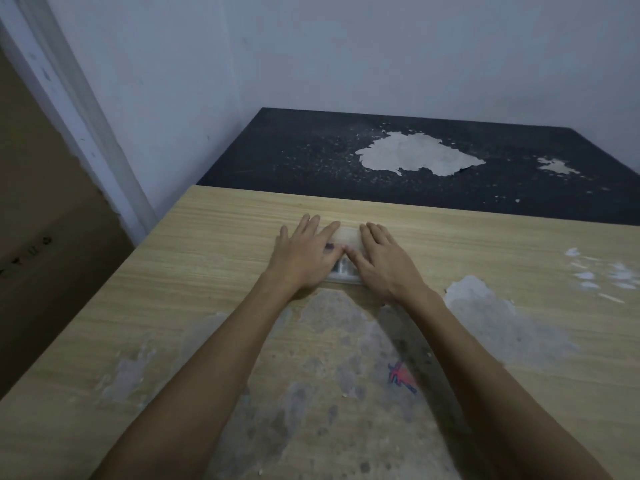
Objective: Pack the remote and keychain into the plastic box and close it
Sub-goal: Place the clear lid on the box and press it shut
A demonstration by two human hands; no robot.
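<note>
Both hands flat on the plastic box, far-centre of the tabletop.

The left hand (304, 258) lies palm down with fingers spread across the left part of the plastic box (344, 252); the right hand (382, 263) lies likewise on the right part, fingers extended, gripping nothing. The thumbs meet near the middle of the translucent lid. The lid appears to be down on the box. A dark item shows through the lid beside the left thumb; whether it is the remote or the keychain cannot be determined. The box rests on the wood-grain tabletop (207, 271), just beyond a worn grey patch (332, 327). A dark surface with peeled paint (311, 154) adjoins the far edge.
</note>
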